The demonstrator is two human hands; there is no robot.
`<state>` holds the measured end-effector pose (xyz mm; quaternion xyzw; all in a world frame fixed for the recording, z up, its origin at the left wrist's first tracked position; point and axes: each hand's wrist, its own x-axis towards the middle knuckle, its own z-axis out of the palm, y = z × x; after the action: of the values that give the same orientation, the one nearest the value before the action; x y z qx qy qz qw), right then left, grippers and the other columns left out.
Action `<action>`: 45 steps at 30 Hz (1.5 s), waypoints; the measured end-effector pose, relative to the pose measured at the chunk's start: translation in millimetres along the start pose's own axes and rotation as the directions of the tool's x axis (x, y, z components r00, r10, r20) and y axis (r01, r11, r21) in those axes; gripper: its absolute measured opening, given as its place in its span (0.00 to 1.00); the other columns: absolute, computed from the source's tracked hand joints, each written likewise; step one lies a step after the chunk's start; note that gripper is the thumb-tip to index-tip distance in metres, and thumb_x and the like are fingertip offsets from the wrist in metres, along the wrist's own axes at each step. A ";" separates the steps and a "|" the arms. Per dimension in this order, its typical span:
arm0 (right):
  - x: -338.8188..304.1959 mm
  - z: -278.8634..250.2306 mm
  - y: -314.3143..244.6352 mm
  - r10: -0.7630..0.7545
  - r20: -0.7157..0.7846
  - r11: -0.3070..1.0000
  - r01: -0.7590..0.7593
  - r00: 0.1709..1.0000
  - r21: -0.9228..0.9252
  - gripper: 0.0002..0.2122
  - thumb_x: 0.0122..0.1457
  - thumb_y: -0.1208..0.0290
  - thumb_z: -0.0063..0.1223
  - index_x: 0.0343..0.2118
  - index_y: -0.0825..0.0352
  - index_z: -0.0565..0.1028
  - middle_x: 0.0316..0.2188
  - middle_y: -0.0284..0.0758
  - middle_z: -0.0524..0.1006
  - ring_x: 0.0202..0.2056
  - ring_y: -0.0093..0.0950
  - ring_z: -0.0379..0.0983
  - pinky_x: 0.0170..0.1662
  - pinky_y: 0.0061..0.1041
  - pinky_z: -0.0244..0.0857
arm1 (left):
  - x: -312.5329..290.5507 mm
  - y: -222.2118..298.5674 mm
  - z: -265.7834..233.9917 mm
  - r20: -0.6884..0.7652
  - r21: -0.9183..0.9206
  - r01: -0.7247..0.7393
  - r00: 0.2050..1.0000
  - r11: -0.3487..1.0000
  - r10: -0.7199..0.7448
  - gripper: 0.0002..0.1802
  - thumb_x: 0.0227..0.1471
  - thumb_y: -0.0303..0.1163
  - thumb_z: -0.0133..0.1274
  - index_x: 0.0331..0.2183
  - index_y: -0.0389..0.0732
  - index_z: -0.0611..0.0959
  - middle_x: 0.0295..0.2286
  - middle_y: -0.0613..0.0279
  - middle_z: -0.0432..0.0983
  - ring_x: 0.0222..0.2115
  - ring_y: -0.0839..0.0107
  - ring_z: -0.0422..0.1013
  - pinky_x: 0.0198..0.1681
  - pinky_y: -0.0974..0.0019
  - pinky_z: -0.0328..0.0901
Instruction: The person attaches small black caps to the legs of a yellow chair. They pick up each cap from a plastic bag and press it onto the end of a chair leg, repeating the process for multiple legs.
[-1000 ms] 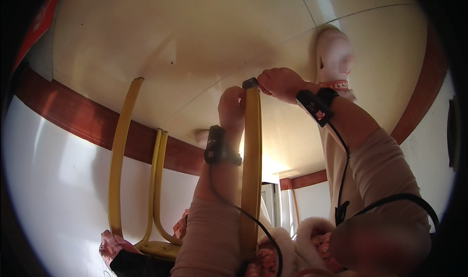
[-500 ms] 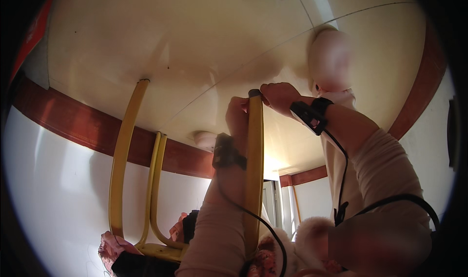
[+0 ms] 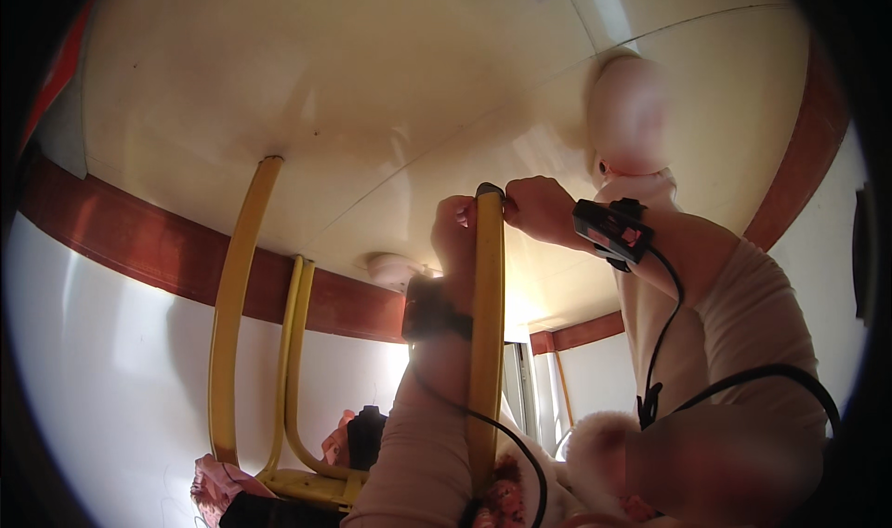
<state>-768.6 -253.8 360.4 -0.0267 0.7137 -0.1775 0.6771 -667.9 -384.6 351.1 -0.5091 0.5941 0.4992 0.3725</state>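
Up close, the right hand (image 3: 542, 204) pinches the dark cap (image 3: 489, 191) ending the near yellow leg (image 3: 485, 342); the left hand (image 3: 454, 232) curls just left, its grip hidden, can't tell. Farther left, another yellow leg (image 3: 243, 286); beyond, red-brown skirting (image 3: 139, 238).

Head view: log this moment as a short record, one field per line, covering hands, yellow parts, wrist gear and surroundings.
Left hand: beside the upper end of a long, flat-sided yellow bar; grip partly hidden
Right hand: fingers at the bar's dark end cap
Other yellow parts: second flat-sided yellow bar and thin yellow tubes, further left
Wrists: black box-shaped device strapped on each
Surroundings: glossy cream floor, red-brown baseboard, white wall
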 end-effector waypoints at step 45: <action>8.6 -10.6 3.8 0.106 0.540 0.968 -0.212 0.835 0.138 0.11 0.49 0.69 0.48 0.14 0.70 0.73 0.11 0.34 0.73 0.15 0.25 0.71 0.23 0.28 0.66 | 1.8 20.1 -26.7 0.388 0.443 -0.062 0.912 0.894 -0.129 0.10 0.44 0.32 0.60 0.26 0.36 0.78 0.23 0.54 0.78 0.26 0.66 0.75 0.29 0.68 0.66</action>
<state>-778.9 -250.4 351.3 0.0505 0.4791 -0.1741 0.8588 -686.1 -411.3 359.6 -0.3049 0.5925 0.4380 0.6034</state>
